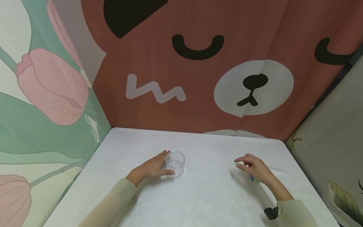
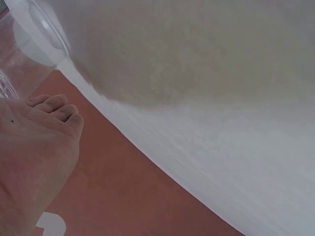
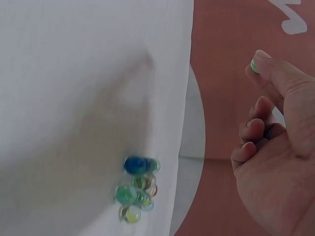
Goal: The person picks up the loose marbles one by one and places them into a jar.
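A clear, round, open-topped container (image 1: pixel 178 162) stands on the white table; its see-through wall (image 2: pixel 34 54) also shows at the upper left of the left wrist view. My left hand (image 1: pixel 154 165) holds it from the left side, thumb at the near side and fingers toward the back. Between thumb and forefinger, my right hand (image 1: pixel 252 165) pinches a small green marble (image 3: pixel 254 66), raised above the table. Several glass marbles (image 3: pixel 128 194), blue, green and yellowish, lie clustered on the cloth; in the head view the right hand partly hides them.
White cloth covers the table (image 1: pixel 204 195). A brown curtain with a bear face (image 1: pixel 198 110) hangs behind its far edge, and a floral curtain (image 1: pixel 51 88) borders the left. Near the right sleeve is a small dark object (image 1: pixel 270 213).
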`<state>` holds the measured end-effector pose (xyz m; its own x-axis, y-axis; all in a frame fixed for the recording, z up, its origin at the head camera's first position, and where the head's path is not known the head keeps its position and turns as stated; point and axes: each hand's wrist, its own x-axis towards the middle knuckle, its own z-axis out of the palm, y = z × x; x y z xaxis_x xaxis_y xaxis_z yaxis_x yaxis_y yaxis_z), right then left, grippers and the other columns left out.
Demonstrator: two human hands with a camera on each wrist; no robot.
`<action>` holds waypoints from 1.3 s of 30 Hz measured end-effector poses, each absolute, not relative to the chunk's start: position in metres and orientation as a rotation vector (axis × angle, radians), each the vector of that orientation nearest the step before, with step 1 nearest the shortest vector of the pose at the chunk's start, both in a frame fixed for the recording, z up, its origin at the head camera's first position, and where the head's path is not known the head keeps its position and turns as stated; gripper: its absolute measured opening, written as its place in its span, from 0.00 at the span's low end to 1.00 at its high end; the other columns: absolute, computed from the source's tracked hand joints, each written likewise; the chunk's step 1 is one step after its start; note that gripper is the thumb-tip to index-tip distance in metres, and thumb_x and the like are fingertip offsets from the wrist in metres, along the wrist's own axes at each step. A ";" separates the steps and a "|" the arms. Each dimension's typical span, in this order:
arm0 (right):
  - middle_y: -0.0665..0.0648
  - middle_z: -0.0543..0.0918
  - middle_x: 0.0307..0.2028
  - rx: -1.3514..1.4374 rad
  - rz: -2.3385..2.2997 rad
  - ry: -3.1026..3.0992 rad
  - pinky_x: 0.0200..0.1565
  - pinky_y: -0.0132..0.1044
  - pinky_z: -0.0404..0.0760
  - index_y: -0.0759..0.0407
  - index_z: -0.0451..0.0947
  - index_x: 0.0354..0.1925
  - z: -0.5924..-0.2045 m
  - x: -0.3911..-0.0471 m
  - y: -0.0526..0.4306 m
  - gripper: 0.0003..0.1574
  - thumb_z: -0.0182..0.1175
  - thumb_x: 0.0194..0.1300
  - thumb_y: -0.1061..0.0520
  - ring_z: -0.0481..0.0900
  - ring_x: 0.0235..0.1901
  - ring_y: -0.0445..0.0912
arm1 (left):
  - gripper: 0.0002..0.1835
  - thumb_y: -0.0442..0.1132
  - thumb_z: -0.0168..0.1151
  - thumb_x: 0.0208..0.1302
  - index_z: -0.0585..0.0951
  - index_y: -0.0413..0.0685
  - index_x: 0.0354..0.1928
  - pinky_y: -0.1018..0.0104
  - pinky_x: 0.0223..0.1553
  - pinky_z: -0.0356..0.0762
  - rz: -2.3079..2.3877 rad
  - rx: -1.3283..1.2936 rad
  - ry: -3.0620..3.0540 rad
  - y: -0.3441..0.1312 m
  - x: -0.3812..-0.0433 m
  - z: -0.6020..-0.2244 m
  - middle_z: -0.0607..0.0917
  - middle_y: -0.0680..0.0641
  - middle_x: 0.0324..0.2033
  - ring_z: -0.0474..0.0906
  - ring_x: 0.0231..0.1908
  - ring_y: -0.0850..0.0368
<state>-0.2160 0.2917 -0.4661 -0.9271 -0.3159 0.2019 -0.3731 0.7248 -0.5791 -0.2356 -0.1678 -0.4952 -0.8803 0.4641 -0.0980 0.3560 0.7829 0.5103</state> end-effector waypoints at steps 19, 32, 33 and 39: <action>0.47 0.72 0.29 0.633 1.068 -2.790 0.29 0.31 0.68 0.55 0.88 0.46 -0.464 -0.224 0.257 0.11 0.70 0.65 0.55 0.67 0.30 0.40 | 0.56 0.67 0.66 0.60 0.54 0.44 0.80 0.44 0.76 0.50 0.733 0.644 2.753 -0.171 -0.237 -0.496 0.55 0.40 0.79 0.45 0.79 0.44; 0.45 0.72 0.28 0.726 1.067 -2.720 0.29 0.31 0.68 0.57 0.88 0.46 -0.469 -0.228 0.246 0.11 0.70 0.63 0.60 0.66 0.29 0.37 | 0.57 0.68 0.66 0.60 0.54 0.45 0.80 0.44 0.76 0.50 0.726 0.634 2.752 -0.170 -0.235 -0.495 0.55 0.40 0.79 0.45 0.79 0.45; 0.45 0.72 0.27 0.738 1.072 -2.705 0.28 0.31 0.68 0.57 0.88 0.46 -0.469 -0.228 0.245 0.11 0.70 0.63 0.60 0.66 0.29 0.37 | 0.57 0.69 0.66 0.60 0.53 0.45 0.80 0.44 0.76 0.50 0.723 0.633 2.751 -0.170 -0.235 -0.495 0.55 0.40 0.79 0.45 0.79 0.45; 0.44 0.72 0.28 0.784 1.102 -2.664 0.28 0.30 0.67 0.57 0.88 0.46 -0.471 -0.231 0.239 0.11 0.70 0.64 0.59 0.65 0.28 0.37 | 0.58 0.73 0.63 0.59 0.54 0.46 0.80 0.44 0.76 0.52 0.720 0.673 2.760 -0.171 -0.237 -0.497 0.55 0.39 0.78 0.46 0.79 0.43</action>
